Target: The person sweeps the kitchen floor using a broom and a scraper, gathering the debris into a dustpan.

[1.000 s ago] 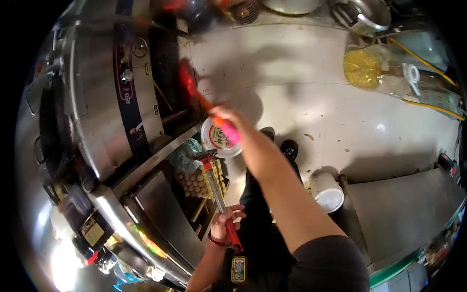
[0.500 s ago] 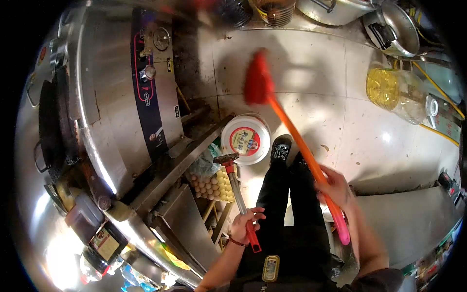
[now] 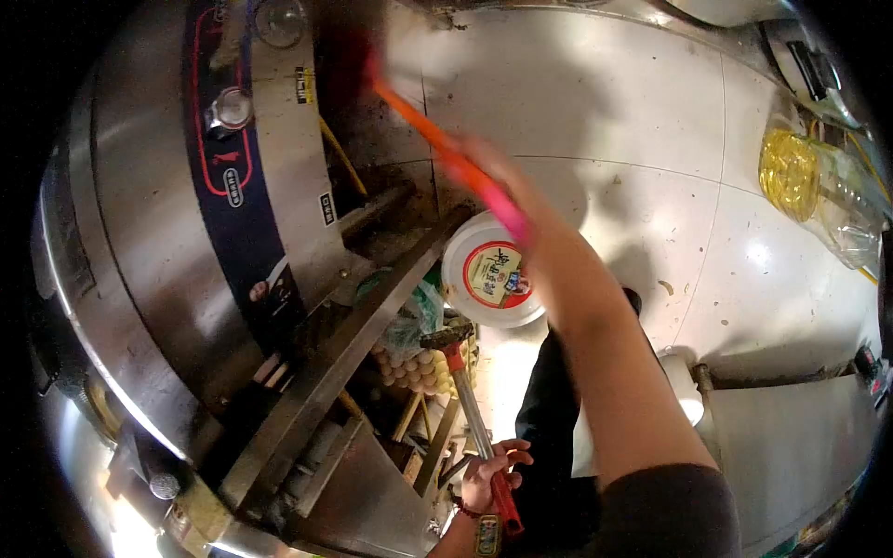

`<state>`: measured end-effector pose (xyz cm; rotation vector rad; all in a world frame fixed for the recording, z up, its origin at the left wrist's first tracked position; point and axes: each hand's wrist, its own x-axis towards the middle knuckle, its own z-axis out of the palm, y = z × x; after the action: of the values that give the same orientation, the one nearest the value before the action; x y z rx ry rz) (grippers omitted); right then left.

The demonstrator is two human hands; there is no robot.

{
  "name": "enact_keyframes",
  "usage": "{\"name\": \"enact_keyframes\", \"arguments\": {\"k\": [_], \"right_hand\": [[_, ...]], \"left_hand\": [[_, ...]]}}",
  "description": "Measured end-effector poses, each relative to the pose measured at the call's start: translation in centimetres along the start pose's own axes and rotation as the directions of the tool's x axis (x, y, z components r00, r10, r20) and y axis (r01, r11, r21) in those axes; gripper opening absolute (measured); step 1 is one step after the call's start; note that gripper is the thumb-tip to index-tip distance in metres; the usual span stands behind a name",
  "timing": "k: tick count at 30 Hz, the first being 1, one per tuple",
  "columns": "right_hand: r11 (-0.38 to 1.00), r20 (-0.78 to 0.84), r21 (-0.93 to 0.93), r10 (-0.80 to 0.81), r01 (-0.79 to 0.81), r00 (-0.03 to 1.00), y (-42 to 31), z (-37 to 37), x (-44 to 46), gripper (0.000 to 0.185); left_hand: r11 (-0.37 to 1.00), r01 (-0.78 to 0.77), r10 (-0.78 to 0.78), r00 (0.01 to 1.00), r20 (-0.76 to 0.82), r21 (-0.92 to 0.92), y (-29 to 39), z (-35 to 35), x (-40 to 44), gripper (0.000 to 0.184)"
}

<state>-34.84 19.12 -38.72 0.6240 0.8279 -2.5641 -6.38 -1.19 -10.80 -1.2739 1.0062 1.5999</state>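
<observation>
My right hand (image 3: 495,175), blurred by motion, is closed around the orange handle of a broom (image 3: 419,121) with a pink end. Its red head, dark and smeared, reaches into shadow beside the stove front. Lower down, my left hand (image 3: 491,476) grips a scraper (image 3: 472,405) with a red grip, metal shaft and dark crosswise head. That head points up, near eggs (image 3: 409,370) in trays and a plastic bag (image 3: 414,321). A white lidded bucket (image 3: 460,270) stands on the floor, partly covered by my right arm.
A steel stove (image 3: 149,223) with knobs fills the left, with a metal rail (image 3: 349,349) low along it. On the right a large bottle of yellow oil (image 3: 791,167) lies near the wall. A steel surface (image 3: 791,446) is at lower right, and light floor tiles (image 3: 633,102) spread between.
My right hand has swung the broom up and left, bringing its head from the open floor to the stove's shadowed side. The view has shifted closer to the stove. My left hand keeps the scraper.
</observation>
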Motion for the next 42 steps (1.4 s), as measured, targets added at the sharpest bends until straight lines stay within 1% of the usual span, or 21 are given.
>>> {"name": "enact_keyframes", "arguments": {"k": [2, 5, 7, 10, 11, 12, 14, 15, 17, 18, 22, 23, 27, 28, 30, 33, 34, 37, 39, 41, 42], "right_hand": [[0.988, -0.020, 0.133, 0.081, -0.078, 0.997, 2.5, -3.6, -10.9, 0.045], [0.971, -0.374, 0.169, 0.221, -0.168, 0.901, -1.1, 1.7, -25.2, 0.046], [0.926, -0.293, 0.289, 0.326, -0.242, 0.899, -4.6, 7.6, -28.6, 0.045], [0.941, -0.240, -0.293, 0.100, -0.170, 0.966, -2.6, 6.8, -22.2, 0.046], [0.939, -0.038, -0.203, 0.277, -0.279, 0.960, -1.8, 5.3, -17.7, 0.046], [0.814, -0.100, -0.567, 0.090, -0.131, 0.991, -0.3, 4.2, -13.1, 0.045], [0.968, -0.051, 0.224, -0.107, 0.116, 0.993, 2.8, 0.6, -13.7, 0.043], [0.958, 0.024, -0.216, -0.188, 0.189, 0.982, 1.8, -0.3, -15.3, 0.043], [0.969, -0.398, -0.010, 0.222, -0.246, 0.890, -0.9, -0.9, -23.5, 0.042], [0.964, -0.424, 0.186, 0.253, -0.190, 0.870, -2.2, -0.6, -28.0, 0.039], [0.921, -0.599, -0.040, 0.289, -0.388, 0.747, -7.9, 6.7, -40.4, 0.045], [0.961, -0.478, 0.109, 0.276, -0.256, 0.834, -7.1, 7.2, -40.9, 0.045], [0.998, -0.228, 0.013, 0.057, -0.055, 0.972, -2.7, 6.3, -26.7, 0.045], [0.956, -0.224, -0.288, -0.007, -0.060, 0.974, 0.5, 6.0, -20.0, 0.042], [0.986, -0.099, 0.074, 0.156, -0.149, 0.983, 0.4, 7.7, -8.0, 0.039], [0.984, 0.190, -0.047, 0.178, -0.172, 0.966, 2.9, 6.1, 5.8, 0.031], [0.989, 0.103, -0.033, 0.143, -0.141, 0.984, 2.3, 4.7, 5.4, 0.028], [0.996, 0.002, 0.089, -0.024, 0.023, 1.000, 3.1, -3.4, -5.1, 0.034], [0.985, -0.147, -0.152, 0.062, -0.085, 0.987, 2.7, -6.8, -13.9, 0.041], [0.981, -0.310, 0.059, 0.192, -0.183, 0.931, 1.4, -3.8, -25.5, 0.046], [0.954, -0.404, -0.102, 0.219, -0.281, 0.888, -2.7, 1.1, -30.1, 0.047]], "left_hand": [[0.996, 0.068, -0.068, 0.998, 0.000, -0.065, 0.0, -0.4, -0.4, 0.014], [0.995, 0.073, -0.068, 0.996, 0.065, -0.067, -0.5, -1.6, -0.7, 0.019], [0.996, 0.075, -0.070, 0.994, 0.085, -0.049, -0.9, -1.4, -1.0, 0.023], [0.994, 0.065, -0.070, 0.996, 0.061, 0.082, -0.8, -1.4, -0.8, 0.027], [0.995, 0.076, -0.078, 0.996, 0.036, 0.070, -0.9, -1.5, -0.7, 0.027], [0.993, 0.081, -0.084, 0.996, 0.038, 0.081, -0.5, -1.1, -1.1, 0.027], [0.985, 0.051, -0.052, 0.999, -0.002, 0.165, 0.9, 0.6, -2.2, 0.026], [0.973, 0.018, -0.009, 0.999, -0.038, 0.232, 1.6, 1.5, -2.8, 0.025], [0.984, -0.044, 0.041, 0.999, 0.021, 0.171, 1.8, 1.8, -3.6, 0.027], [0.979, -0.045, 0.040, 0.999, 0.027, 0.200, 2.0, 2.0, -3.9, 0.027], [0.970, -0.029, 0.017, 0.998, 0.054, 0.240, 1.9, 1.7, -4.4, 0.027], [0.974, -0.012, -0.003, 0.998, 0.069, 0.227, 1.7, 1.6, -4.4, 0.028], [0.987, 0.007, -0.002, 1.000, -0.029, 0.159, 0.8, 1.8, -4.3, 0.032], [0.988, 0.026, -0.033, 0.999, 0.041, 0.154, 0.5, 0.3, -4.3, 0.032], [0.992, 0.020, -0.018, 1.000, -0.018, 0.128, 0.3, -0.4, -4.0, 0.028], [0.981, -0.140, 0.134, 0.990, 0.052, 0.136, -0.5, -1.2, -2.2, 0.016], [0.980, -0.081, 0.089, 0.995, -0.038, 0.182, 0.3, 0.1, -1.7, 0.015], [0.996, -0.014, 0.011, 0.999, 0.041, 0.093, 0.7, 0.1, -0.3, 0.017], [0.998, -0.011, 0.011, 1.000, 0.008, 0.055, 0.3, 0.3, -0.9, 0.019], [1.000, 0.006, -0.006, 1.000, 0.026, 0.006, 0.5, -0.9, -2.5, 0.015], [0.999, 0.027, -0.027, 0.999, 0.019, -0.020, 0.5, -1.1, -2.7, 0.012]]}}
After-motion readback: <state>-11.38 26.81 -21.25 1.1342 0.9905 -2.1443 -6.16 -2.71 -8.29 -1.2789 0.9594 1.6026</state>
